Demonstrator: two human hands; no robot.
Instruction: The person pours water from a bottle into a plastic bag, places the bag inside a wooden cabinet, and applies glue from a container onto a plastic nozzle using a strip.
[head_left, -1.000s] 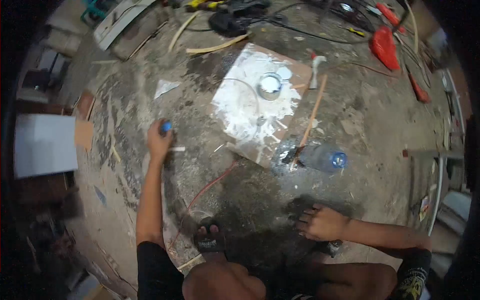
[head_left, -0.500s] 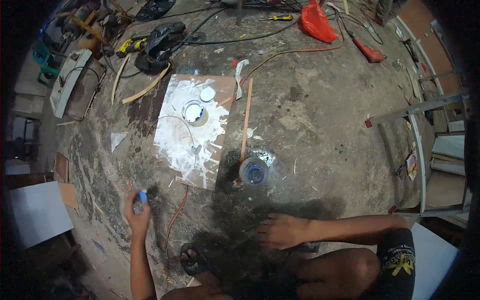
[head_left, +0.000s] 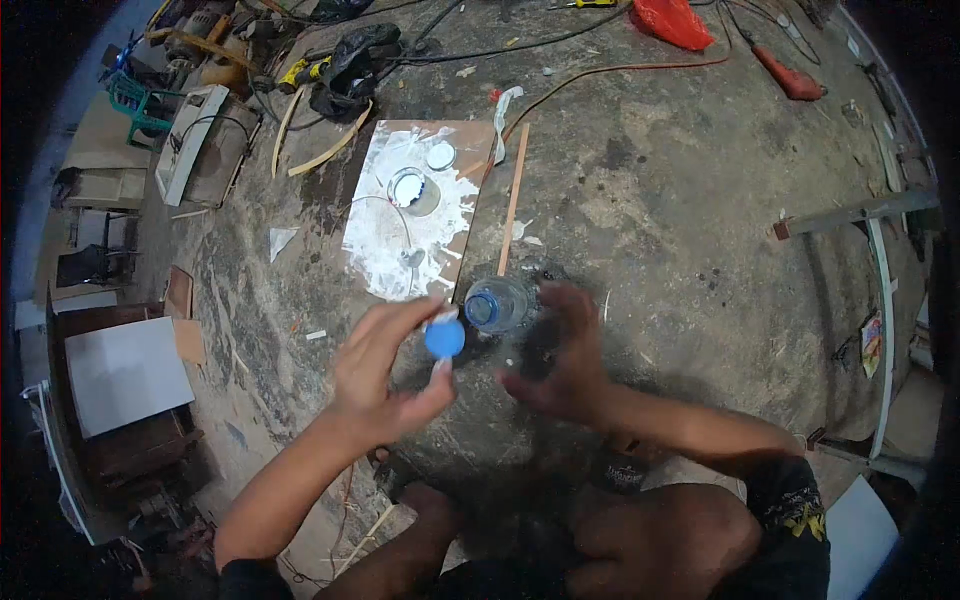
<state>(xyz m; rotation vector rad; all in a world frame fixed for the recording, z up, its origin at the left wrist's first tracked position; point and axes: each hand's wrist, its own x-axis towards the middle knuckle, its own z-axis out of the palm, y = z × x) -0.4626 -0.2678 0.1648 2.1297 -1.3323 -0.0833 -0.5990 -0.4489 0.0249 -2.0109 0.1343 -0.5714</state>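
Observation:
Between the thumb and fingers of my left hand (head_left: 385, 370) is a round blue bottle cap (head_left: 445, 338). Just beyond it, a clear plastic bottle (head_left: 505, 303) with a blue ring at its neck stands on the floor. My right hand (head_left: 563, 355), somewhat blurred, is at the bottle's near right side with thumb and fingers spread; nothing shows between them. A board (head_left: 375, 240) smeared with white paint lies past my left hand. On it are an open jar of white paint (head_left: 412, 192) and a round white lid (head_left: 441, 155).
A thin wooden strip (head_left: 514, 200) lies right of the board. Black cables, a red plastic bag (head_left: 672, 22) and a red tool (head_left: 787, 72) are at the far side. A metal frame (head_left: 875, 300) stands at right, and a white panel (head_left: 130, 375) at left.
My left hand has brought the blue cap rightward and up beside the bottle. My right hand has risen from near my knee toward the bottle, its fingers spreading. The view has shifted.

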